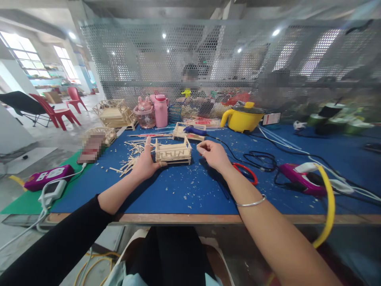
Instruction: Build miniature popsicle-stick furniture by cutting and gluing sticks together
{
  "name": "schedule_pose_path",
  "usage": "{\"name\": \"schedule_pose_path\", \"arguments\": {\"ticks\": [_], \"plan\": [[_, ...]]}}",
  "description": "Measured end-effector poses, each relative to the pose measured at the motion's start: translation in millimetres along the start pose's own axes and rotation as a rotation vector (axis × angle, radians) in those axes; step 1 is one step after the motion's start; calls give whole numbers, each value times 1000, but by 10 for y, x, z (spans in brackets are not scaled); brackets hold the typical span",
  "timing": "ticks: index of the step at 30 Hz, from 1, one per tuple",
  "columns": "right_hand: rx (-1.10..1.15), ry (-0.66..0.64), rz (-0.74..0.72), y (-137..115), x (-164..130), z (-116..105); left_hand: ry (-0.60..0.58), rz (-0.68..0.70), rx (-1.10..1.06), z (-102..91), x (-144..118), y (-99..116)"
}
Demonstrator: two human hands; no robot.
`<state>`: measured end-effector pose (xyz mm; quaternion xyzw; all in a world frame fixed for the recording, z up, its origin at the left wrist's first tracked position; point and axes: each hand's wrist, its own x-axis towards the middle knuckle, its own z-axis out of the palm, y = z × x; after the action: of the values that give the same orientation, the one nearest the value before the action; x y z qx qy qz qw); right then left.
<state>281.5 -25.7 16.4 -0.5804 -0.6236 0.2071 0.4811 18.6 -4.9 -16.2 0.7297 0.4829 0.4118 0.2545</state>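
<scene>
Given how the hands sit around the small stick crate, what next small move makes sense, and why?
Probably bring the right hand in to the stick crate: the left hand braces its left end, while the right, fingers pinched, is just off its right end.

— What's sitting there right in the middle of the blue table mat?

— A small open-topped crate built from pale wooden sticks (173,153), rectangular, standing upright on the mat with its long side facing the camera.

— How's it put together?

— Thin slats run along the sides with gaps between them, corner posts poke up slightly above the top rail, and a flat base sticks out a touch at the bottom edge.

— Is it tilted at all?

— No, it rests level. Its left end touches the palm beside it; its right end stands free, apart from the other hand.

— Anything inside?

— Can't tell from this angle.
</scene>
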Motion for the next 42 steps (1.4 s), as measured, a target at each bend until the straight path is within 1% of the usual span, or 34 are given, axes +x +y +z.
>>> {"name": "schedule_pose_path", "arguments": {"ticks": [4, 6, 9, 12, 14, 16, 17, 18, 20, 24, 26, 29, 32, 36, 39, 42], "plan": [[91, -9, 30, 4, 4, 23, 41, -30, 150, -8, -12, -5], [136, -10, 46, 0, -1, 37, 105, 36, 200, -26, -51, 14], [186, -28, 80, -12, -17, 44, 240, 249, 266, -73, -105, 125], [227, -49, 118, -13, -26, 39, 360, 473, 281, -100, -43, 346], [248, -46, 136, -2, -22, 38, 370, 601, 263, -78, 79, 513], [259, -38, 142, 17, -11, 39, 310, 693, 240, -27, 226, 645], [262, -34, 142, 29, -3, 40, 254, 730, 256, 2, 293, 687], [264, -30, 139, 41, 4, 41, 222, 743, 285, 29, 349, 710], [271, -20, 134, 65, 20, 41, 219, 754, 325, 61, 413, 705], [274, 19, 128, 100, 44, 39, 291, 783, 377, 36, 382, 569], [268, 51, 124, 95, 53, 38, 306, 797, 385, 13, 336, 498], [260, 100, 107, 34, 70, 40, 267, 801, 394, 15, 288, 444], [250, 122, 75, -86, 85, 46, 210, 796, 362, 47, 275, 447], [235, 137, 24, -210, 43, 79, 202, 735, 335, 71, 289, 452], [217, 148, 15, -205, -57, 107, 176, 661, 324, 76, 306, 423], [179, 132, 24, -183, -180, 112, 163, 626, 279, 79, 313, 398]]}}
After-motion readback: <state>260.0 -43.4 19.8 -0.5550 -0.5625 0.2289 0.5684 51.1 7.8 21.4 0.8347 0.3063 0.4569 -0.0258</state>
